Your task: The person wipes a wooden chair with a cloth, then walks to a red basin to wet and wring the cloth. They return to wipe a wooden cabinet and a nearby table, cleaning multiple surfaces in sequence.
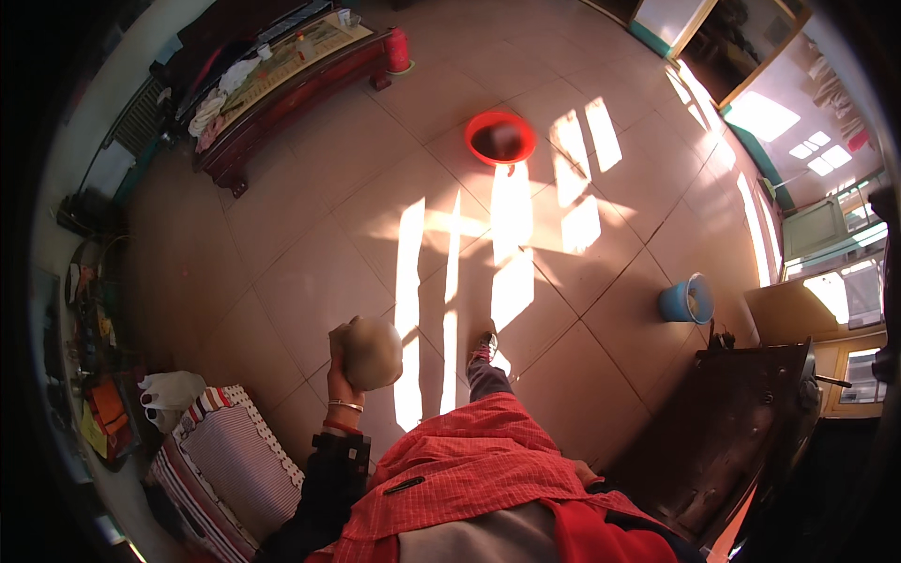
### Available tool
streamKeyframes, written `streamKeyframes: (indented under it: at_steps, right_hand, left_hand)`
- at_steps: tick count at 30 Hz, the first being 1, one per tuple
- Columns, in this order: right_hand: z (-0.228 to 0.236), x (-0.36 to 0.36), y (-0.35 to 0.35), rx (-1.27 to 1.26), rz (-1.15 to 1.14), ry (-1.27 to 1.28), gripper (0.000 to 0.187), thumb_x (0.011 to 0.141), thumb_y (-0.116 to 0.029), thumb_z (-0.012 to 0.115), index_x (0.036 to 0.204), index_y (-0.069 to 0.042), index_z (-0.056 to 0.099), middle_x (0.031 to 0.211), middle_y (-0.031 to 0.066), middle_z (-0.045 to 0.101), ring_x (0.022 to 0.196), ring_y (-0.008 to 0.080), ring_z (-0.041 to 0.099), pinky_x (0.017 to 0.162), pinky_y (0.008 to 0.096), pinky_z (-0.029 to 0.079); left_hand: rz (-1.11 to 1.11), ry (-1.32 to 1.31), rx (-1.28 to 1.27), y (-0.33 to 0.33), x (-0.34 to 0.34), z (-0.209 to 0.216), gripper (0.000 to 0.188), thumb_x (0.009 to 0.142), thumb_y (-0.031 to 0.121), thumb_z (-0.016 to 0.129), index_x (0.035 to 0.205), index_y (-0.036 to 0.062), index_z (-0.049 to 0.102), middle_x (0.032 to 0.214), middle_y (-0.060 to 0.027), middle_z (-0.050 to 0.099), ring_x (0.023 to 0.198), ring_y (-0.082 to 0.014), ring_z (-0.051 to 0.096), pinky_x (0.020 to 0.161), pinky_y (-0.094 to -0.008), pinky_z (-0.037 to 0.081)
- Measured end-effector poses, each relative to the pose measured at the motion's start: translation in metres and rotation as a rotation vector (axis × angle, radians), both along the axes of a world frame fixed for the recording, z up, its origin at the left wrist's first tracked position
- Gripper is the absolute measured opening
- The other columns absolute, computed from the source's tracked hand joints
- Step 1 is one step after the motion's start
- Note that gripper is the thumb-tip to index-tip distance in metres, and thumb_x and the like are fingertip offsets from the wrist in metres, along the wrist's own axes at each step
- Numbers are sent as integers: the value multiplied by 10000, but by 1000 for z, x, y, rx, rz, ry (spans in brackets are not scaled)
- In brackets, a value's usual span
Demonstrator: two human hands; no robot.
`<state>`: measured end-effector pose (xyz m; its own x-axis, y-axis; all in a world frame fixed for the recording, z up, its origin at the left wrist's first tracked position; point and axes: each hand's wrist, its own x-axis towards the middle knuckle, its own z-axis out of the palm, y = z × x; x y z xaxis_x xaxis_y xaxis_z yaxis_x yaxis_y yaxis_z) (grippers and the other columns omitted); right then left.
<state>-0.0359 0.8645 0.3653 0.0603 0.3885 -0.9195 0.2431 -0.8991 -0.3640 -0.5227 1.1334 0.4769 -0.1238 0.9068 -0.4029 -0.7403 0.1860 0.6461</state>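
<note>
My left hand, with a bangle at the wrist, is closed round a rounded grey-tan object. Its kind is unclear; it could be a bowl or a ball. It is held up over the tiled floor, left of my body. Low by the right side of my red checked apron, a small part of my right hand shows, its fingers hidden. Farther ahead on the floor sits a red basin with something dark and blurred inside.
A blue bucket stands at right, beyond a dark brown sofa-like piece. A striped cushioned seat is near left, with a white plastic bag beside it. A red wooden table stands far left. Sunlight patches cross the tiles.
</note>
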Motion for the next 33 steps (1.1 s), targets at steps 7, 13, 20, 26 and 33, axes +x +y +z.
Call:
streamKeyframes:
  at_steps: [7, 13, 20, 26, 33]
  right_hand:
    - [44, 83, 236, 122, -392, -86, 258, 894, -316, 543, 931, -67, 599, 669, 14, 544, 503, 111, 501, 438, 245, 373]
    - [61, 130, 415, 358, -266, -98, 311, 908, -323, 538, 1064, -61, 596, 773, 18, 597, 611, 95, 560, 487, 220, 412]
    - [66, 153, 536, 213, -358, -50, 274, 903, -301, 567, 1068, -84, 589, 812, 28, 605, 623, 110, 578, 486, 224, 421]
    - [86, 199, 582, -73, -305, -89, 273, 888, -300, 574, 1057, -86, 588, 768, 29, 599, 611, 133, 579, 484, 263, 426]
    - [69, 294, 739, -70, -104, -80, 306, 874, -343, 579, 1066, -105, 591, 797, 39, 623, 643, 150, 602, 514, 293, 446]
  left_hand:
    - [-98, -68, -249, 164, 103, 27, 529, 876, 343, 554, 1314, 83, 411, 1253, -100, 508, 1137, -265, 512, 928, -444, 469]
    - [-140, -81, -239, 294, 144, 23, 552, 849, 406, 559, 1300, 114, 433, 1240, -100, 519, 1129, -268, 519, 910, -454, 466]
    - [-180, -196, -186, 491, 186, 2, 643, 805, 565, 524, 1329, 214, 403, 1319, -34, 450, 1225, -251, 408, 973, -500, 363]
    - [-281, -245, -255, 634, 236, -9, 630, 813, 526, 526, 1330, 189, 400, 1323, -49, 457, 1226, -282, 414, 956, -554, 343]
    - [-239, -267, -299, 751, 298, -68, 577, 836, 380, 533, 1333, 126, 383, 1291, -123, 469, 1175, -308, 462, 912, -534, 417]
